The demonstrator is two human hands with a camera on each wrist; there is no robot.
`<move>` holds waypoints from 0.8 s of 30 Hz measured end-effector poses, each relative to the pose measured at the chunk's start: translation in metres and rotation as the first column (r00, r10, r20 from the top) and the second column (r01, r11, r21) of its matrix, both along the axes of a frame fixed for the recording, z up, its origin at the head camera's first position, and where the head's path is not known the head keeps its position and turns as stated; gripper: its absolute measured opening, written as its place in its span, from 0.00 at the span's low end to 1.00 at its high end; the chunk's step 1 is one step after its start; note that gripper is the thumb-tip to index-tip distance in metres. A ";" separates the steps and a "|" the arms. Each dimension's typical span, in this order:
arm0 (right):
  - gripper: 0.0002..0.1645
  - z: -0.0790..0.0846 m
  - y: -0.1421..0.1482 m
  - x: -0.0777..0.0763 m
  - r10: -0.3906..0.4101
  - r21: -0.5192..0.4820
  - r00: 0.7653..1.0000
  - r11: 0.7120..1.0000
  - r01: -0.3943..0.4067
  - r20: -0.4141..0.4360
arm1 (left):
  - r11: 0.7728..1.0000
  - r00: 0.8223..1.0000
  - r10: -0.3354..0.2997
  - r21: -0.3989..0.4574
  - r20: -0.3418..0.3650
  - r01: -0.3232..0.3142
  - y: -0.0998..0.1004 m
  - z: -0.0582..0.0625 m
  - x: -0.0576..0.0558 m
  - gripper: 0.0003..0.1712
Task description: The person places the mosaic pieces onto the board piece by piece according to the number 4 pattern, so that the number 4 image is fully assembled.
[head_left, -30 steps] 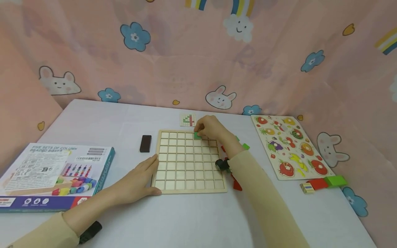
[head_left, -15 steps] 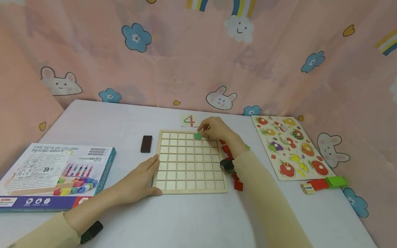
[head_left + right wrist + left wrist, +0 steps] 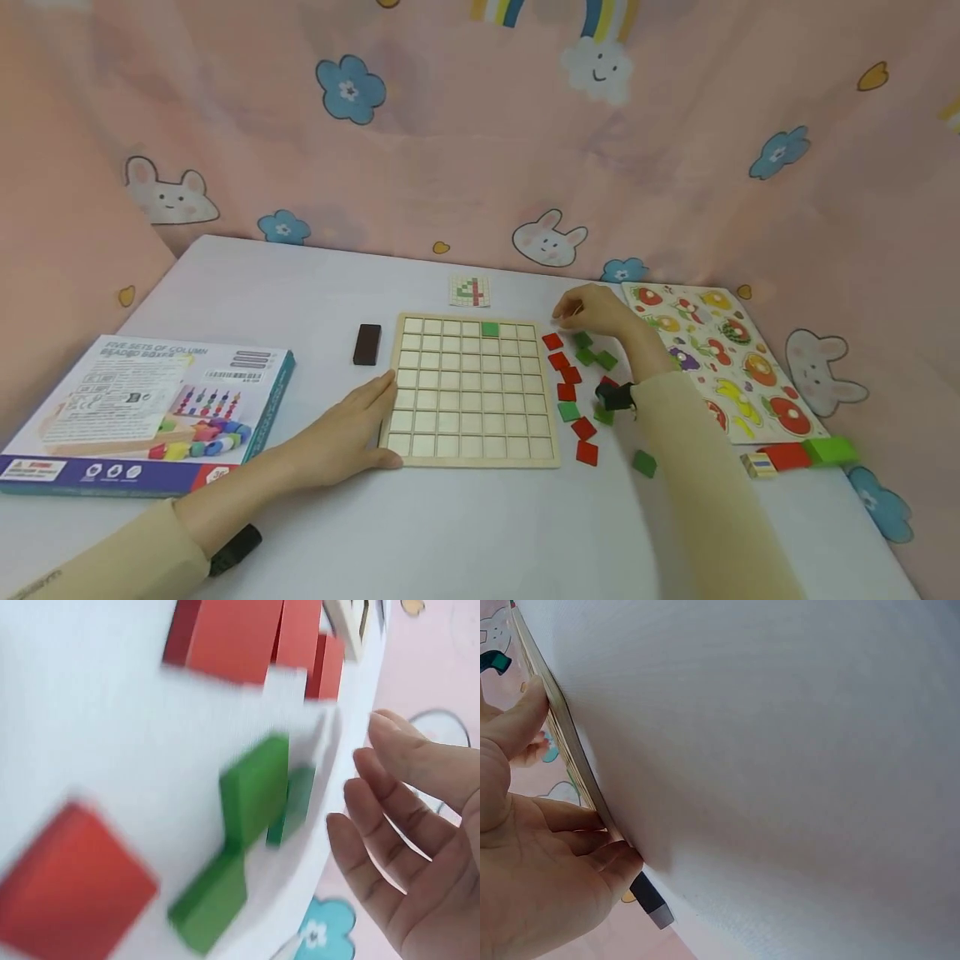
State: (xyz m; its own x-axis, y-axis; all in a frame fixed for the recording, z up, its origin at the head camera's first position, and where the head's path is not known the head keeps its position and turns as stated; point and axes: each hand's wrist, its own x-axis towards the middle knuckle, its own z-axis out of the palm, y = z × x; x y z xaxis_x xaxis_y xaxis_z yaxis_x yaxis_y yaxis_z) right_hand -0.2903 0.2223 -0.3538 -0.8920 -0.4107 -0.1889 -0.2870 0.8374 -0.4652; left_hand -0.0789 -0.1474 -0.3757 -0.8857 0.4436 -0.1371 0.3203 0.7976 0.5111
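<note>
A wooden grid board [image 3: 474, 462] lies flat, with one green square tile [image 3: 490, 330] in its top row. My left hand [image 3: 345, 433] rests against the board's left edge, its fingers and thumb spread along the side. In the left wrist view, the fingertips of the left hand [image 3: 555, 855] touch the board's edge. My right hand [image 3: 600, 312] hovers beyond the loose tiles to the right of the board. In the right wrist view, the right hand [image 3: 420, 825] has loosely bent fingers and holds nothing. Red tiles [image 3: 587, 452] and green tiles [image 3: 644, 463] lie scattered below it.
A small pattern card [image 3: 469, 292] lies behind the board. A dark brown block [image 3: 367, 345] stands left of it. A boxed bead set [image 3: 202, 417] is at the left. A fruit puzzle board [image 3: 742, 367], a red block [image 3: 786, 456] and a green block [image 3: 831, 451] are at the right.
My right hand has let go of the green tile in the top row and moved right, over the loose tiles. The left hand stays at the board's edge. The head view has shifted slightly.
</note>
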 end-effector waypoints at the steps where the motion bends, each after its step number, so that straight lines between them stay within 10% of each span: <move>1: 0.09 0.002 0.006 0.001 0.002 0.006 1.000 1.000 -0.002 0.013 | 1.000 1.000 -0.005 0.000 0.003 0.005 0.001 0.000 -0.001 0.55; 14: 0.16 0.011 0.054 0.010 0.002 0.048 0.980 0.999 -0.012 0.199 | 0.999 0.999 -0.026 -0.021 0.019 0.026 0.010 -0.004 -0.010 0.57; 24: 0.13 0.001 0.053 0.006 -0.034 0.064 0.986 0.998 0.024 0.164 | 0.999 1.000 -0.020 -0.025 0.022 0.021 0.008 -0.003 -0.008 0.57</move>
